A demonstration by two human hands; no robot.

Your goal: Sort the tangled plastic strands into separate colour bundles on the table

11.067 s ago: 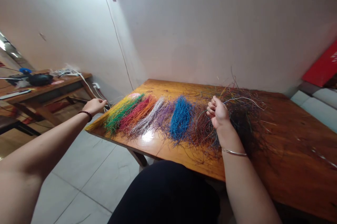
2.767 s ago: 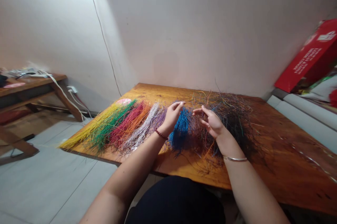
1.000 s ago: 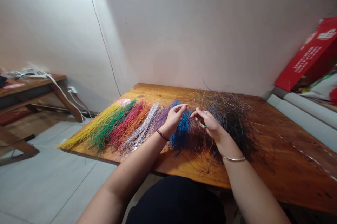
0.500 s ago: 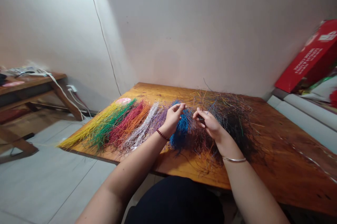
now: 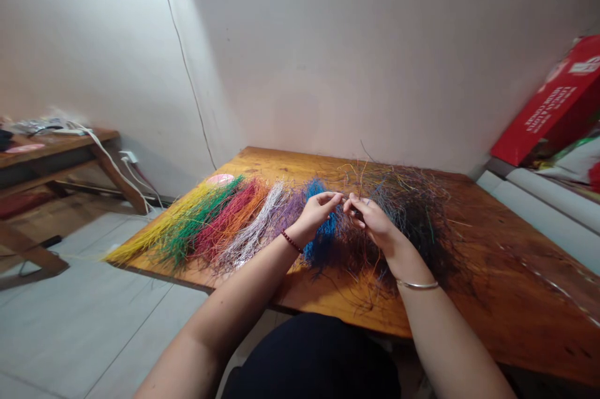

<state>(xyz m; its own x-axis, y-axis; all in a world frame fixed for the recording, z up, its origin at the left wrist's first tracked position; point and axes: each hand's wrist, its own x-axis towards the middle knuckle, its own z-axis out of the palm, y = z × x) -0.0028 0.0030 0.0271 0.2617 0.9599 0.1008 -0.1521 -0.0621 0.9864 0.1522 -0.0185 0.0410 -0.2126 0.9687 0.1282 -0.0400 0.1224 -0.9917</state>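
Blue strands point(image 5: 322, 239): mid-frame, heaped on wooden table point(image 5: 328, 296), partly behind left hand point(image 5: 319, 214). Its thumb and fingers pinched near together; whether they grip a strand, cannot tell. Right hand point(image 5: 370, 216) just beside, fingers curled, hold unclear, over brown strands point(image 5: 354, 252). Yellow strands point(image 5: 157, 230) at left table edge. Red box point(image 5: 546, 102), right of frame.
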